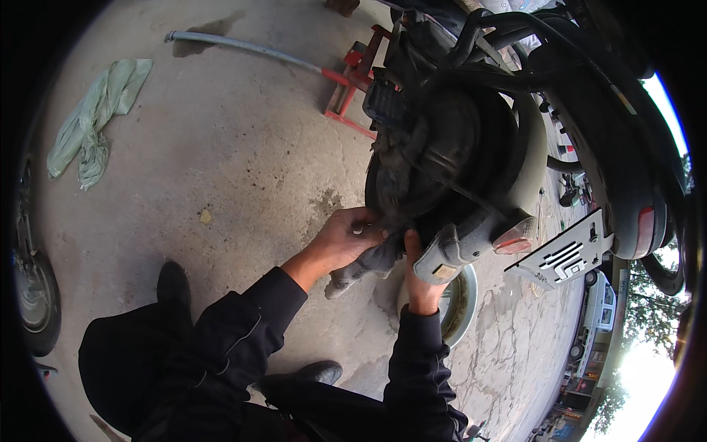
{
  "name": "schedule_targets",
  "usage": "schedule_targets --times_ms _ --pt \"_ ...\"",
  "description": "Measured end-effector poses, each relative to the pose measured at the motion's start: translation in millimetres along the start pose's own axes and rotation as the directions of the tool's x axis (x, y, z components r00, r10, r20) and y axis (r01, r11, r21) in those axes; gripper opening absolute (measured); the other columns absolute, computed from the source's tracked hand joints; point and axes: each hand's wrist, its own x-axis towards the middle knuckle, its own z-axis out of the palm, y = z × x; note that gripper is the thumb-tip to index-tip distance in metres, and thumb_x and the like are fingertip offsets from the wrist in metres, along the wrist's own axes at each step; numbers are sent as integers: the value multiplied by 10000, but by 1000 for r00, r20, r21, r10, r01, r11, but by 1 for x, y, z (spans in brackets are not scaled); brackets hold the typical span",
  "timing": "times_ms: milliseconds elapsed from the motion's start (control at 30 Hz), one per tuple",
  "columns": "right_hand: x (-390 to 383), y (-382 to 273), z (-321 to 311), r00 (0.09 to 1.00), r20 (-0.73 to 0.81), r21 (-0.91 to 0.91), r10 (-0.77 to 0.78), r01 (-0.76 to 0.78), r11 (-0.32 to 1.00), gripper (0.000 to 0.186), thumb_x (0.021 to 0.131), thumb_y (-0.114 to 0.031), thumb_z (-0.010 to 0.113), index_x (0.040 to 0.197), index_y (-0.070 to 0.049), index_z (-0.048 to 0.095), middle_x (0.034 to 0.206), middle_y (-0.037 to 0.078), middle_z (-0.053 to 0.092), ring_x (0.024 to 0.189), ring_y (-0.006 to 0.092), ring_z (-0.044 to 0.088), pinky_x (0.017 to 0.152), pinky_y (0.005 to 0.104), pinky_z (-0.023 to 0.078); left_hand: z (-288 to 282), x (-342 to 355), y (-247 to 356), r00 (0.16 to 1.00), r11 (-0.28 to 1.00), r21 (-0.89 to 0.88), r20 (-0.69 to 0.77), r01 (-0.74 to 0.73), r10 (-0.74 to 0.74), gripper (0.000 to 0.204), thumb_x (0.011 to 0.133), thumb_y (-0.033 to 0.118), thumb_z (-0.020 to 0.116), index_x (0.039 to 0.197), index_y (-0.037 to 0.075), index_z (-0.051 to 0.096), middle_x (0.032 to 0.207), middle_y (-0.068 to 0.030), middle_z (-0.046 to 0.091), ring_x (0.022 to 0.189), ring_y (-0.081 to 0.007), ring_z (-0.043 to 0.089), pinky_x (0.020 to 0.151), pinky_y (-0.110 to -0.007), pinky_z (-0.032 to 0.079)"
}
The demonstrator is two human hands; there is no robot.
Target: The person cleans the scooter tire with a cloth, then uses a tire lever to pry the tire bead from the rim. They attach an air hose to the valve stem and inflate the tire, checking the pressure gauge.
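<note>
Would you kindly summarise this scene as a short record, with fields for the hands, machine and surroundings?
Left hand: at the lower edge of the black round wheel; what its grip holds is unclear
Right hand: beside it, thumb raised, partly behind the grey curved mudguard
Near hands: dark grey cloth-like bundle, partly hidden; round pale basin
Machine: black two-wheeler with a white rectangular plate
Floor, left: crumpled pale green sheet
Floor, ahead: red metal stand
Background: white vehicle
</note>
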Motion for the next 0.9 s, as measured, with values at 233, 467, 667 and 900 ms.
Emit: schedule_targets --times_ms 233,467,667,900 --pt "-7 2 -2 975 135 51 175 -183 982 613 840 -173 840 1348 14 553 1305 174 594 1178 332 572 1033 435 447 15 -12 13 946 838 449 50 -309 322 341 911 149 699 1176 58 506 997 -217 714 924 -449 674 763 -496 550" --pt "2 -6 -5 994 82 68 72 -78 995 280 866 -177 786 1077 -42 659 993 108 681 891 306 636 804 409 501 16 -11 15 693 311 801 171 -512 700 270 759 116 759 969 118 590 882 -105 600 777 -329 672 653 -429 552" --pt "4 -14 -4 988 93 184 125 -140 973 247 878 -172 775 1072 -52 679 989 102 699 882 306 649 795 414 510 18 -9 2 668 365 766 110 -529 736 202 786 20 701 944 94 597 971 -117 575 880 -323 634 715 -417 548" --pt "-5 0 -1 988 96 110 118 -128 986 669 801 -203 857 1357 7 552 1323 171 598 1194 346 579 1032 443 452 16 -4 -11 931 927 99 -4 -363 365 239 867 90 775 1006 13 596 1030 -103 576 911 -211 569 813 -332 491"
